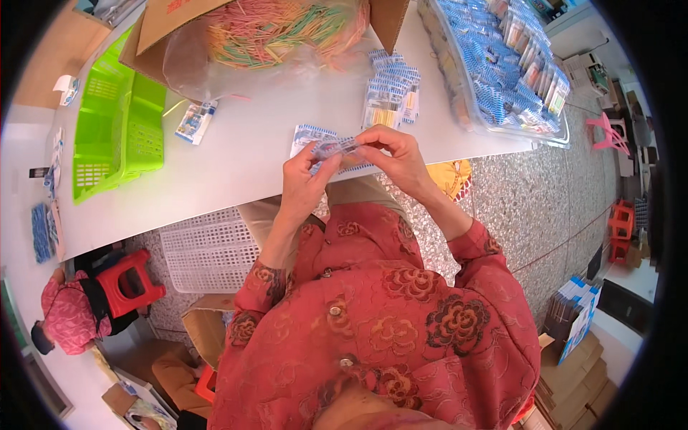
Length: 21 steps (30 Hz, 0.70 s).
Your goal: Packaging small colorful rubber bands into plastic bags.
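Note:
My left hand (307, 180) and my right hand (396, 159) meet over the table's front edge. Between them is a small clear plastic packet (331, 148) with blue-and-white printing, its top end pinched by thumbs and fingers of both hands. Some of the packet is hidden by my fingers. Flat on the table beneath lie more blue-and-white packets (308, 134), partly covered by my hands. Just beyond my right hand is a stack of filled packets (385, 97). A single packet (196, 122) rests farther left.
A cardboard box (166, 27) holds a plastic bag of thin pink, yellow and green sticks (276, 32). At left stands a green basket (143, 136); at right, a clear tub (459, 86) full of packets. Below are a white crate (204, 251) and a red stool (132, 281). A person (68, 308) sits at lower left.

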Tool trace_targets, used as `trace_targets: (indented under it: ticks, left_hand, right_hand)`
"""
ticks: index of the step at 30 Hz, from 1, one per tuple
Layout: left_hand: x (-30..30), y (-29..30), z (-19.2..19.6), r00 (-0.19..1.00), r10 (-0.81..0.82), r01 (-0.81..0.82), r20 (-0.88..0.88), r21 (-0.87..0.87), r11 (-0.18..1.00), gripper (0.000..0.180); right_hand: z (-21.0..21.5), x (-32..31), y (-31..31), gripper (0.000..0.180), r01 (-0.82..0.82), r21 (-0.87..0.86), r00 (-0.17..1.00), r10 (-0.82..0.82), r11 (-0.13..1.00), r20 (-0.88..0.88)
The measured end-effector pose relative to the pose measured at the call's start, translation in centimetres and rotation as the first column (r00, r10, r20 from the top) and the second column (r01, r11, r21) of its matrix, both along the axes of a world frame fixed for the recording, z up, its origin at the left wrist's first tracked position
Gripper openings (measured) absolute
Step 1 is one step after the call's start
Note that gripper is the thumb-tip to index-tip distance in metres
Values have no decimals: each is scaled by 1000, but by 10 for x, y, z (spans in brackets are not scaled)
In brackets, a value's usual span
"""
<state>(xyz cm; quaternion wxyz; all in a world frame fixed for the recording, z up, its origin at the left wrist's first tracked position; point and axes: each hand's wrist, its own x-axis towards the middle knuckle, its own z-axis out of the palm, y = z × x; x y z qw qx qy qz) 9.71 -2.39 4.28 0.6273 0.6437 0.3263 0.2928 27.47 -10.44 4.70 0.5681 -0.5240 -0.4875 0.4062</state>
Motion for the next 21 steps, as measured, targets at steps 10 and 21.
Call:
trace_targets:
  ticks: [10, 21]
  left_hand:
    - [44, 8, -25, 999, 14, -26, 50, 235, 972, 14]
    - [84, 11, -51, 982, 70, -3, -176, 357, 934, 53]
  right_hand:
    - [-35, 30, -16, 14, 251, -72, 963, -257, 965, -86]
    - [-66, 53, -5, 12, 505, 5, 810, -475, 863, 345]
